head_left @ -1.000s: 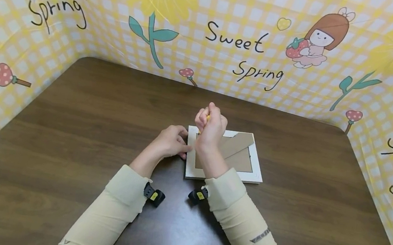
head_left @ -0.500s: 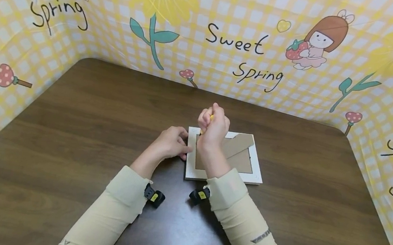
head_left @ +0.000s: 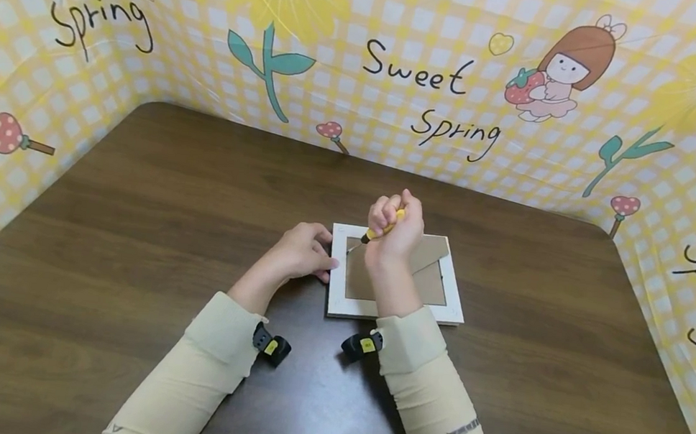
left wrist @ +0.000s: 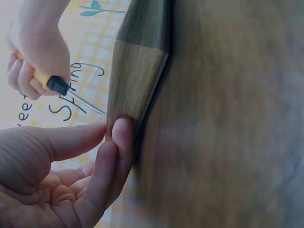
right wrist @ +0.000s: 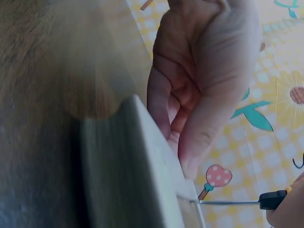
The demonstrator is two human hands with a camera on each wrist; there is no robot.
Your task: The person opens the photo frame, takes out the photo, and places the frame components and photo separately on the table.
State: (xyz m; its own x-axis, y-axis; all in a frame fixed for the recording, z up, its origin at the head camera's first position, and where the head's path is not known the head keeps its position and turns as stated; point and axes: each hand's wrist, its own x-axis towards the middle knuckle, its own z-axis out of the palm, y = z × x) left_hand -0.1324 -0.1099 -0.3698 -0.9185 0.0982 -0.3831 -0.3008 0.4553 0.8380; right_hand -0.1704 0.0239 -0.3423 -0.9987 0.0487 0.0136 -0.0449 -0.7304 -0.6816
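Observation:
A white picture frame (head_left: 455, 292) lies face down on the table, its brown backing board (head_left: 358, 282) and a stand flap (head_left: 434, 251) showing. My left hand (head_left: 301, 251) holds the frame's left side, the thumb on the top edge and the fingertips against the outer side in the left wrist view. My right hand (head_left: 398, 232) grips a screwdriver (left wrist: 58, 85) with a yellow and black handle. Its thin metal shaft slants down to the left, the tip right at the inner edge of the frame's left border, close to my left thumb.
The dark wooden table (head_left: 196, 177) extends around the frame on all sides. A yellow checked cloth (head_left: 413, 8) with printed flowers and lettering stands along the back and both sides. Each wrist carries a small black camera (head_left: 361, 347).
My right hand has moved to the right and the screwdriver has tilted lower, so its handle and shaft now show. My left hand and the frame have stayed in place.

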